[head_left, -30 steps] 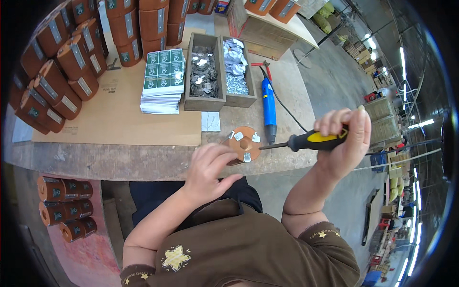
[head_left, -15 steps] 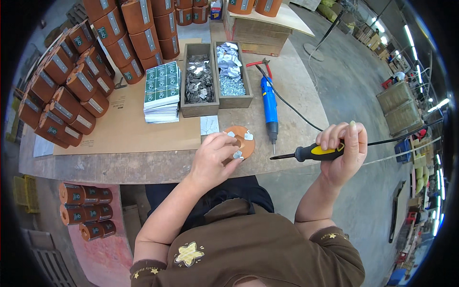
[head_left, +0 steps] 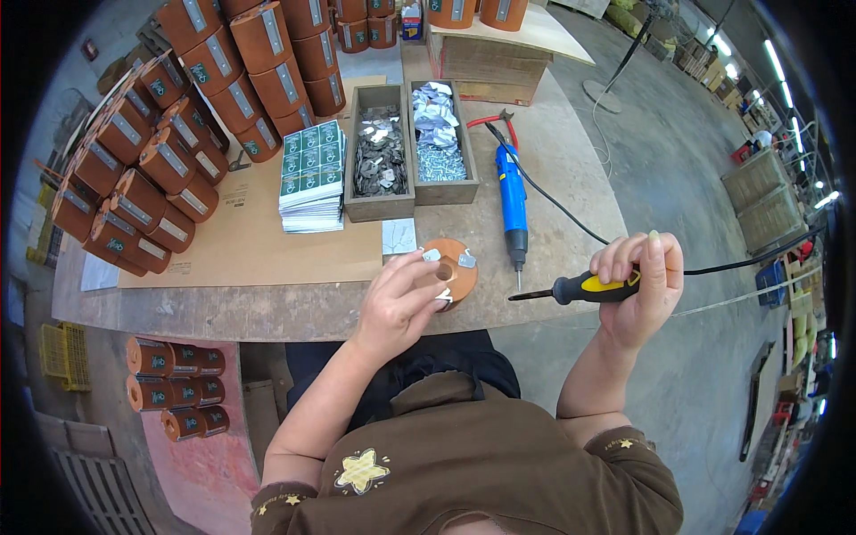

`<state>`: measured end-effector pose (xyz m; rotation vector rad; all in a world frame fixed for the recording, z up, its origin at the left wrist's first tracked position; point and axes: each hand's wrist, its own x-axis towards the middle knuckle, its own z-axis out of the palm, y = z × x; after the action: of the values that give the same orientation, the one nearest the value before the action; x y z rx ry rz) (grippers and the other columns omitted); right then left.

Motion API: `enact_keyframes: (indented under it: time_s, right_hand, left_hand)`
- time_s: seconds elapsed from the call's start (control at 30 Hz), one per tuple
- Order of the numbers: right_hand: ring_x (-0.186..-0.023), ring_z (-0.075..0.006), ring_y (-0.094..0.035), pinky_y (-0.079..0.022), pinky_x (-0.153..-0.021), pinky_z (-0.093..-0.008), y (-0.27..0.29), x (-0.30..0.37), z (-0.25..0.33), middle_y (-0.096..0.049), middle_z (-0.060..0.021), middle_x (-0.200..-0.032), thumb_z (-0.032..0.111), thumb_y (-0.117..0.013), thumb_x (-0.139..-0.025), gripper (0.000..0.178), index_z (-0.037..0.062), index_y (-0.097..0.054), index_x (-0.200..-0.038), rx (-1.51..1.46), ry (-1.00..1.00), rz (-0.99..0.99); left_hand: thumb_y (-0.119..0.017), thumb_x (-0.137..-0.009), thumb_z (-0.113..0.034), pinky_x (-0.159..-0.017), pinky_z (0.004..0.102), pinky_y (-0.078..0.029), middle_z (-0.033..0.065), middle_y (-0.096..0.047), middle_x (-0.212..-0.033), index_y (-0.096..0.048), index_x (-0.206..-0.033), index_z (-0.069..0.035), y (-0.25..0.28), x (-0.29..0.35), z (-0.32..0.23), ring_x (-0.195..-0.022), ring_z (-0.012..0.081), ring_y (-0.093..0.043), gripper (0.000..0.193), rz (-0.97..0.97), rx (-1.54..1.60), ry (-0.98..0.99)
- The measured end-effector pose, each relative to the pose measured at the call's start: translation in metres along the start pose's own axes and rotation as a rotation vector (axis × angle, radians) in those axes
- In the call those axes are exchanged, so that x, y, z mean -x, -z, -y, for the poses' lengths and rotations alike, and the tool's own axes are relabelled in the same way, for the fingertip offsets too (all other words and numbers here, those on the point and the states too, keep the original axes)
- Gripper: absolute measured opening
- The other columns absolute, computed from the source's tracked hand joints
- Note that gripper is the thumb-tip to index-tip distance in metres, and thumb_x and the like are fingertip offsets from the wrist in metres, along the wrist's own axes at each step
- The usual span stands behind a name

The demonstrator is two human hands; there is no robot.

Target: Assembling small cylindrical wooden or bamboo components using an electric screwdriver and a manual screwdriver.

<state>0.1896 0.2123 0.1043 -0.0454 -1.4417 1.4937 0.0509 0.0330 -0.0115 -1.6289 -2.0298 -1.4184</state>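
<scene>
Apparently for steadiness, the left fingers (head_left: 412,271) curled at the round brown piece (head_left: 462,278) just beneath them; any pinch was unclear. Right fingers (head_left: 617,253) wrapped the screwdriver (head_left: 574,289), its tip pointing toward the left ones.

Before me, a worn bench (head_left: 571,196). Grey floor (head_left: 695,383) spreads to my right; beyond it, far right, I note lit tube lights (head_left: 774,61) and a pale crate (head_left: 760,207). Left: a pink-red board (head_left: 189,473), a yellow plastic basket (head_left: 64,357).
</scene>
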Motion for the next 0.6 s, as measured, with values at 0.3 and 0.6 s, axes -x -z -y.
enact_keyframes:
  time_s: [0.3,0.6]
  right_hand:
    - [-0.046,-0.0125,-0.044,-0.040,-0.047,-0.0274,-0.002,-0.003,-0.010,-0.043,-0.0046,-0.054,0.011,-0.041,-0.088,0.017,0.0046,-0.039,-0.072,-0.046,-0.003,-0.009]
    - [-0.062,-0.0145,-0.049,-0.044,-0.064,-0.0320,-0.003,-0.025,-0.044,-0.048,-0.0059,-0.067,0.001,-0.053,-0.078,0.012,0.0061,-0.043,-0.084,-0.091,-0.102,-0.194]
  left_hand:
    - [-0.064,-0.067,-0.011,-0.087,0.0413,-0.035,0.0096,-0.057,-0.101,-0.060,-0.090,-0.005,0.008,0.005,-0.011,-0.102,0.0285,-0.049,0.024,-0.157,-0.161,0.038]
    - [-0.066,-0.066,-0.021,-0.092,0.0528,-0.027,0.0032,-0.045,-0.122,-0.053,-0.108,-0.012,0.002,0.015,-0.016,-0.118,0.0236,-0.037,0.045,0.218,-0.299,0.007]
